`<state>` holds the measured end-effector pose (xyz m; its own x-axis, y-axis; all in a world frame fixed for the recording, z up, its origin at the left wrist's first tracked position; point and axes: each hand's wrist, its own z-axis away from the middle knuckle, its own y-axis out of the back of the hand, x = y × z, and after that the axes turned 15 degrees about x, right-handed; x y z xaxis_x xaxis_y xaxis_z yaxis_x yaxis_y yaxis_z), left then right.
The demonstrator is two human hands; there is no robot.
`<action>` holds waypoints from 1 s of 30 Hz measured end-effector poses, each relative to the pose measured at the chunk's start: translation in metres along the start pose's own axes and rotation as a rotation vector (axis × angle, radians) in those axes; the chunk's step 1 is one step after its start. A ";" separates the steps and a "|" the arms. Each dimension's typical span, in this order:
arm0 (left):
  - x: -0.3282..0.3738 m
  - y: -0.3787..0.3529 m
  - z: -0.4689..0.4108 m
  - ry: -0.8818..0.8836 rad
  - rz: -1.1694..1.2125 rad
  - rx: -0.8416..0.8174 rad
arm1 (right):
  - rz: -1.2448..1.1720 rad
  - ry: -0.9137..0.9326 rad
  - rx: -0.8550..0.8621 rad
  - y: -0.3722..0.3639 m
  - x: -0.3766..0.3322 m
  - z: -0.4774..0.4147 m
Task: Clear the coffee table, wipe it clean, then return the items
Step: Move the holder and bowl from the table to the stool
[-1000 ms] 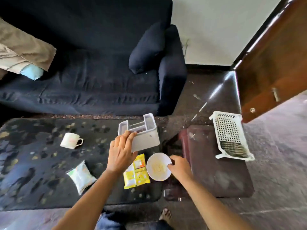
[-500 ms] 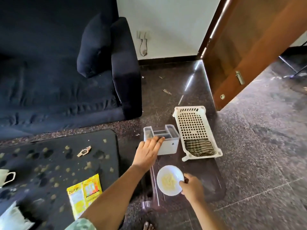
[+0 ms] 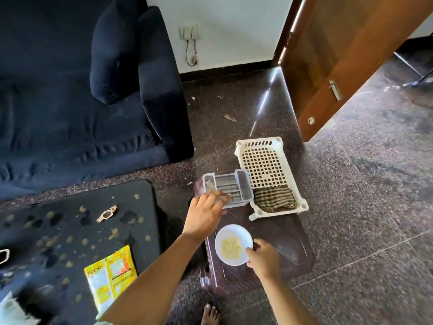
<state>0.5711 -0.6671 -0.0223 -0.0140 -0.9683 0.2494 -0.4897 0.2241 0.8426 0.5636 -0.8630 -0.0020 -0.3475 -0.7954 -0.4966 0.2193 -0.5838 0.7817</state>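
Left hand (image 3: 206,215) lies flat-fingered on grey organizer (image 3: 230,187), right hand (image 3: 263,258) pinches bowl (image 3: 230,245), lower centre: clearing step; next, probably release both.

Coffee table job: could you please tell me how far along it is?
Done: the grey organiser stands on the brown stool beside the white basket, the left hand resting on it. In hand: the right hand pinches the white bowl at that stool. Left: the watch, yellow packet and crumbs are on the coffee table; wiping looks not begun, the checked cloth lies in the basket.
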 end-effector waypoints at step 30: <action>-0.025 0.016 -0.060 0.296 -0.098 -0.519 | -0.440 -0.395 0.073 -0.040 -0.031 -0.028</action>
<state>0.6161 -0.6324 0.0135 0.2897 -0.9319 0.2181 0.0137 0.2319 0.9726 0.5914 -0.8199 -0.0290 -0.7072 -0.3526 -0.6129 -0.0806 -0.8209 0.5653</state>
